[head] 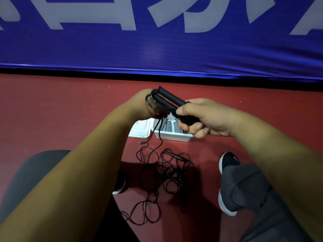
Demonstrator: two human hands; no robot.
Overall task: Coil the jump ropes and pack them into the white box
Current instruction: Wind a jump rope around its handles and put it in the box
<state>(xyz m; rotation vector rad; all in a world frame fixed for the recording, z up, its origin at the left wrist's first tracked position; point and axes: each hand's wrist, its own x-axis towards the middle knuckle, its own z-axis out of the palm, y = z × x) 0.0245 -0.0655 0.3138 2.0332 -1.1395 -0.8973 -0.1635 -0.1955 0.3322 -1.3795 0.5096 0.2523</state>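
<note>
My right hand [201,117] grips the two black handles [167,99] of a jump rope together with a bundle of its cord. My left hand [141,105] is at the handles' far ends and holds loops of thin black cord [149,100]. From there the cord hangs down to the floor. Below my hands the white box [172,137] stands open, its lid [139,131] lying to the left and grey coiled items [170,127] inside. A loose tangle of black rope [166,173] with another handle [174,156] lies on the floor in front of the box.
The floor [70,105] is red. A blue banner [157,49] with white letters runs along the back. My grey-trousered legs and black shoes [227,165] sit to either side of the rope tangle.
</note>
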